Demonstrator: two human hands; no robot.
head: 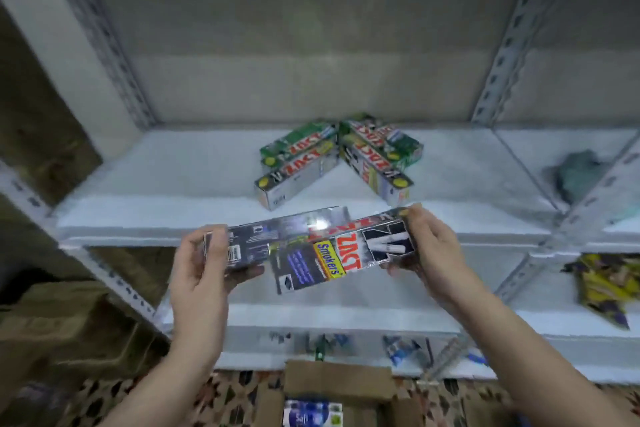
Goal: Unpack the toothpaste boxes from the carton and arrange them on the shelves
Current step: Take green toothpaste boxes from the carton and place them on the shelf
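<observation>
1. Left hand (204, 270), lower left of centre: closed around the left end of a dark toothpaste box (256, 239), thumb on the near face and fingers wrapped behind. The barcode panel faces the camera.

2. Right hand (429, 246), right of centre: closed on the right end of a second toothpaste box (343, 258), printed "Smokers". A shiny film appears to wrap this box together with another behind it; whether it is a single box or a bundle cannot be told.

3. Both held boxes lie with their long axes roughly horizontal across the frame, meeting and overlapping near frame centre. The right-hand box tilts down towards its left end.

4. Target: the upper shelf (156, 215), whose front edge runs directly behind the held boxes. A loose cluster of toothpaste boxes (332, 156) already lies on it at centre frame, in two groups angled like an inverted V, not squared up.

5. Governing relation: the cluster lies up-frame of and beyond both grips, slightly right of centre, so the right hand is judged the nearer. The held boxes sit crosswise to the stacked ones, so some yaw will probably be needed to match either group.

6. Carton (339, 388), bottom centre: open, with at least one blue-and-white box (311, 412) visible inside. Judged progress: unpacking is partly done.

7. Risk: the glossy film may slip under an end-only grip.
</observation>
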